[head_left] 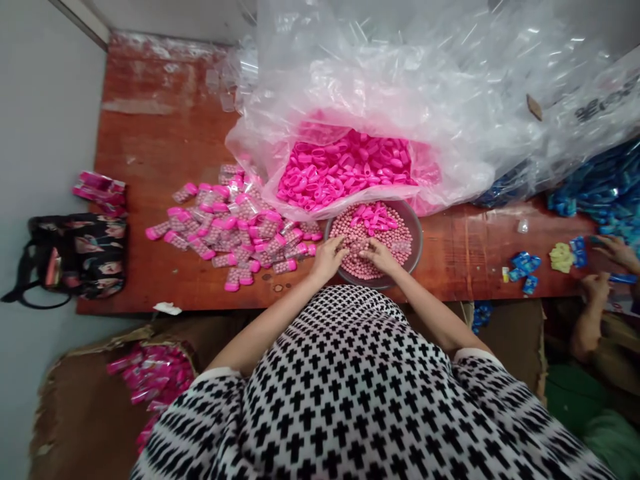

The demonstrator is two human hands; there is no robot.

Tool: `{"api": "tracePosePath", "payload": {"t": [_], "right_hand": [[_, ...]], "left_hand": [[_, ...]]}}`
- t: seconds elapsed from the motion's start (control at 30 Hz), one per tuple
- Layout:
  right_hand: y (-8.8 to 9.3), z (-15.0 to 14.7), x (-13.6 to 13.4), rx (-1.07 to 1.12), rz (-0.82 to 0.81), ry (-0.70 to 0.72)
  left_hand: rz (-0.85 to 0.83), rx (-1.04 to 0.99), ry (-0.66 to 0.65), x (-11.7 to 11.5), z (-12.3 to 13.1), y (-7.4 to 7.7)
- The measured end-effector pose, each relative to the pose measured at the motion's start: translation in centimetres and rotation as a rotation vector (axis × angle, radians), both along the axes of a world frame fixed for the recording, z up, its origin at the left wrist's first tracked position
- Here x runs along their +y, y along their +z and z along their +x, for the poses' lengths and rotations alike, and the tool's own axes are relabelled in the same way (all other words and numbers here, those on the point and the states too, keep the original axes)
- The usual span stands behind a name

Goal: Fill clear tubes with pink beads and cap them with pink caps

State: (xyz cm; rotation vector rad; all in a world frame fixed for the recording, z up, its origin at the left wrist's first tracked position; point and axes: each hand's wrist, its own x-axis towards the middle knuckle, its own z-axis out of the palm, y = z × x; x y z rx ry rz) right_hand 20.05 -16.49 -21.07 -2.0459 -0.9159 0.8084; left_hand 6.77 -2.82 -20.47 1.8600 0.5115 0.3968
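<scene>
A grey basin [419, 248] full of small pink beads [367, 268] stands at the table's front edge, with a little heap of bright pink caps [376, 217] on the beads. My left hand [330, 259] is over the basin's left rim, its fingers curled and closed. My right hand [379, 256] reaches in from the right with bent, closed fingers just above the beads. Between the fingertips something clear seems to show, too small to make out. Left of the basin lies a pile of clear little bottles [243, 227] filled with pink beads and capped in pink.
Behind the basin a big plastic bag [440, 100] gapes over many pink caps [345, 163]. A patterned handbag [97, 257] sits at the left. Below is a carton [75, 400] with pink packets. At right are blue pieces [524, 265] and another person's hands [600, 287].
</scene>
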Motion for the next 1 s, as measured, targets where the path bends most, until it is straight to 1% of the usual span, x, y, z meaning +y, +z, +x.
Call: {"api": "tracePosePath", "payload": {"t": [0.03, 0.07, 0.1, 0.17, 0.3, 0.37, 0.47, 0.53, 0.6, 0.63, 0.7, 0.77, 0.8, 0.83, 0.9, 0.93, 1.0], "right_hand": [[0.3, -0.1, -0.3, 0.127, 0.102, -0.049], [0.6, -0.2, -0.6, 0.207, 0.163, -0.075], [0.9, -0.3, -0.8, 0.247, 0.196, -0.090], [1.6, -0.5, -0.9, 0.238, 0.211, -0.095], [3.6, -0.2, -1.2, 0.045, 0.204, -0.029], [4.7, 0.3, -1.4, -0.094, 0.197, 0.051], [6.1, 0.7, -1.5, -0.262, 0.180, 0.206], [6.4, 0.8, -1.4, -0.304, 0.178, 0.251], [6.1, 0.7, -1.4, -0.325, 0.131, 0.199], [5.8, 0.6, -1.4, -0.355, 0.063, 0.155], [4.7, 0.1, -1.4, -0.467, -0.192, 0.107], [3.4, -0.5, -1.4, -0.568, -0.459, 0.141], [2.7, -0.8, -1.3, -0.588, -0.545, 0.176], [2.1, -1.1, -1.2, -0.587, -0.589, 0.204], [1.3, -1.4, -1.1, -0.558, -0.586, 0.233], [1.1, -1.4, -1.1, -0.546, -0.580, 0.241], [1.4, -1.0, -1.3, -0.531, -0.559, 0.242]], "left_hand": [[-0.018, -0.011, -0.031, -0.3, 0.3, 0.1], [-0.044, -0.028, -0.058, -0.5, 0.6, 0.2], [-0.075, -0.047, -0.079, -0.8, 0.8, 0.3], [-0.143, -0.079, -0.113, -1.2, 1.1, 0.7], [-0.201, -0.103, -0.144, -1.1, 1.3, 0.8], [-0.244, -0.120, -0.166, -0.9, 1.5, 0.5], [-0.411, -0.165, -0.233, -0.8, 1.8, -0.1], [-0.497, -0.185, -0.260, -0.8, 2.0, -0.4], [-0.515, -0.194, -0.248, -0.8, 2.0, -0.6], [-0.511, -0.197, -0.231, -0.8, 2.0, -0.8], [-0.490, -0.189, -0.187, -0.7, 1.7, -1.1], [-0.434, -0.157, -0.155, -0.6, 1.5, -1.6], [-0.396, -0.139, -0.149, -0.5, 1.4, -1.8], [-0.359, -0.122, -0.148, -0.5, 1.3, -1.9], [-0.308, -0.094, -0.149, -0.5, 1.1, -2.1], [-0.289, -0.083, -0.147, -0.6, 1.0, -2.1], [-0.238, -0.057, -0.148, -0.6, 0.8, -2.0]]}}
